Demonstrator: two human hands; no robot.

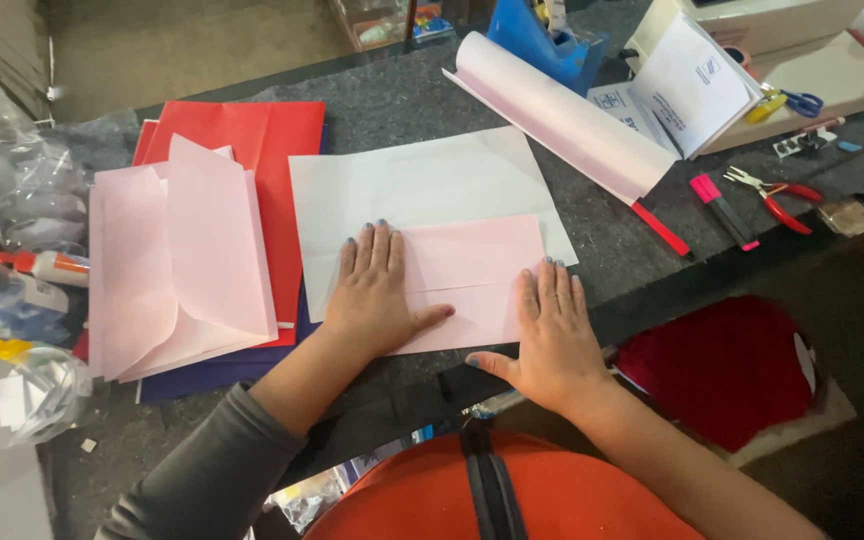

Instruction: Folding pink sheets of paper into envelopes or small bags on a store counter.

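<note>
On the dark grey stone counter (632,250), the left hand (377,295) and right hand (552,340) press flat on a folded pale pink paper sheet (472,275), fingers (372,250) spread open, grasping nothing; it lies on a larger white sheet (422,185), apparently loose.
</note>
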